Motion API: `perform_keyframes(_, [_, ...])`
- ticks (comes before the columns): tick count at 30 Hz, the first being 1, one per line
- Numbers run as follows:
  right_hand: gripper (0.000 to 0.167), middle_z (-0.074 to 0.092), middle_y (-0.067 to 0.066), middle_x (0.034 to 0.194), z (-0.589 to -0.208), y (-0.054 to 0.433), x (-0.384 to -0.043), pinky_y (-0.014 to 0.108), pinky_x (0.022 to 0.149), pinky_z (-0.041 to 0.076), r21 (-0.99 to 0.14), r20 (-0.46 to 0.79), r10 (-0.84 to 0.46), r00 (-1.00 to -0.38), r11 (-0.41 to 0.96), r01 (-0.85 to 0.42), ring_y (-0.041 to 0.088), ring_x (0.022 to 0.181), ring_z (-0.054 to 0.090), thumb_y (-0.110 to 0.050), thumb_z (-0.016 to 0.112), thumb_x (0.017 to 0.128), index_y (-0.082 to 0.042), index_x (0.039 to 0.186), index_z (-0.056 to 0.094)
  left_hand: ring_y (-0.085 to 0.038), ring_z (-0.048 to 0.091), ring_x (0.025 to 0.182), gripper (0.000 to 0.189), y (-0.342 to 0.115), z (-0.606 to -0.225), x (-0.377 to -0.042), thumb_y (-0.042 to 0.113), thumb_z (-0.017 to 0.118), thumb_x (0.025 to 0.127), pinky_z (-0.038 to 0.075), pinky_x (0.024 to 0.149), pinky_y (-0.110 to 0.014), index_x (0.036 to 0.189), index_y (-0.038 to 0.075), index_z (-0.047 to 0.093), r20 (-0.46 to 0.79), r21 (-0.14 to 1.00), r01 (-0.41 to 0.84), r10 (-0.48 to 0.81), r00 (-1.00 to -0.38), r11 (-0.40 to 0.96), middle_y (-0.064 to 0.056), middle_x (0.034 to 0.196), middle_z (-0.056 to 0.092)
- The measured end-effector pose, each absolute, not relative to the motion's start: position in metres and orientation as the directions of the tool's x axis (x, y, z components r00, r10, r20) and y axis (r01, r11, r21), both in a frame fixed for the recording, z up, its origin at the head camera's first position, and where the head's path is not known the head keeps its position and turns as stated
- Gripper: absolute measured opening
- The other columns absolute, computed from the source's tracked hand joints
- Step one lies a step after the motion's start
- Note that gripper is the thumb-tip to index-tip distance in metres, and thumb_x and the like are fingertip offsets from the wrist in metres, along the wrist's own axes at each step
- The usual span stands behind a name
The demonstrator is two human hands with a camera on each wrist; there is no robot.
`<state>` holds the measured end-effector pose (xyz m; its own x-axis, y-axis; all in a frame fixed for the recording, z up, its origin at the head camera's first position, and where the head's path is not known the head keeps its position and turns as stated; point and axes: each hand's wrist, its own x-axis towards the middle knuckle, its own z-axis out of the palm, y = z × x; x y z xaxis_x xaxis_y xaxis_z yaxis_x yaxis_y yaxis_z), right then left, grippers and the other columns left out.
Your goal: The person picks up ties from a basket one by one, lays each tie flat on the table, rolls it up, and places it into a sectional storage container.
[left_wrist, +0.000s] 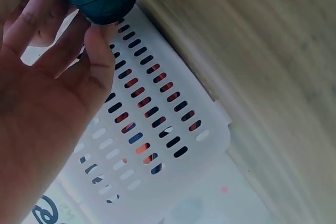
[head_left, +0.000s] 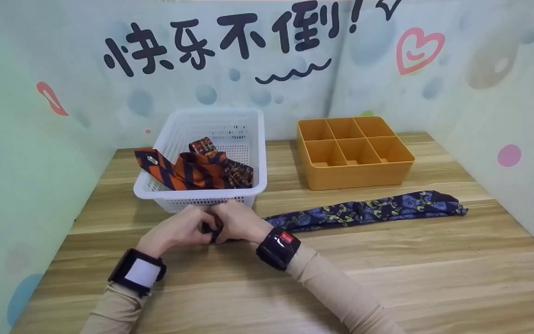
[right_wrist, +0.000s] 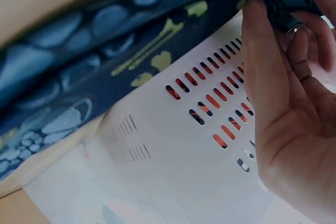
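Navy patterned tie [head_left: 364,211], rolled end between both hands [head_left: 239,220], rest rightward

The left sleeve [head_left: 114,308] and right sleeve [head_left: 339,290] are long, plain beige cloth, creased in small folds below the wrists. A wide black left wristband [head_left: 119,268] carries a flat white rectangle [head_left: 143,272]. The black right wristband [head_left: 270,255] has a shiny face and a small red label [head_left: 286,237], its pale lettering too small to read.

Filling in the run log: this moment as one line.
left hand: holds navy tie; right hand: holds navy tie; striped tie: in white basket; orange organizer: beside basket
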<state>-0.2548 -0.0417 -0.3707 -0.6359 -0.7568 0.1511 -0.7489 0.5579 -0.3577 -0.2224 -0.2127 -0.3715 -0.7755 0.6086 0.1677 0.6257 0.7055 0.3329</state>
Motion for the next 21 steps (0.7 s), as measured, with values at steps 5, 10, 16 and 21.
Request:
perform_keyframes(5, [0.052, 0.067, 0.005, 0.095, -0.3765, -0.0418, -0.2588, 0.025, 0.077, 0.051, -0.354, 0.148, -0.735, -0.661, 0.585, -0.73, 0.019, 0.087, 0.062, -0.009, 0.086, 0.058, -0.008, 0.103, 0.061, -0.031, 0.06, 0.102, 0.039, -0.2141, -0.3773, -0.2241, 0.008, 0.076, 0.068, 0.049, 0.089, -0.045, 0.103, 0.001, 0.06, 0.145, 0.321, 0.597, 0.585, -0.798, 0.735, -0.015, 0.106, 0.063])
perform_keyframes(10, [0.046, 0.067, 0.004, 0.093, -0.3749, -0.0412, -0.2582, 0.022, 0.075, 0.05, -0.35, 0.133, -0.75, -0.648, 0.576, -0.739, 0.017, 0.085, 0.061, -0.01, 0.086, 0.059, -0.007, 0.098, 0.062, -0.021, 0.062, 0.084, 0.028, -0.2146, -0.3776, -0.2268, 0.004, 0.075, 0.065, 0.051, 0.074, -0.034, 0.089, 0.005, 0.062, 0.196, 0.32, 0.62, 0.59, -0.783, 0.717, -0.006, 0.087, 0.067])
perform_keyframes(16, [0.046, 0.065, 0.004, 0.097, -0.3683, -0.0429, -0.254, 0.024, 0.079, 0.05, -0.331, 0.134, -0.75, -0.648, 0.582, -0.743, 0.017, 0.089, 0.061, -0.017, 0.085, 0.064, -0.008, 0.101, 0.06, -0.017, 0.06, 0.079, 0.019, -0.209, -0.3745, -0.2239, 0.007, 0.073, 0.064, 0.05, 0.071, -0.033, 0.083, 0.009, 0.069, 0.176, 0.254, 0.619, 0.594, -0.785, 0.743, -0.004, 0.086, 0.066])
perform_keyframes(21, [0.059, 0.065, 0.008, 0.109, -0.3687, -0.043, -0.2535, 0.03, 0.088, 0.052, -0.287, 0.116, -0.721, -0.683, 0.634, -0.718, 0.022, 0.101, 0.062, -0.012, 0.085, 0.063, -0.008, 0.114, 0.056, -0.026, 0.061, 0.096, 0.029, -0.2072, -0.3757, -0.2223, 0.007, 0.072, 0.067, 0.051, 0.085, -0.042, 0.096, 0.004, 0.068, 0.16, 0.247, 0.619, 0.599, -0.785, 0.745, -0.012, 0.104, 0.064])
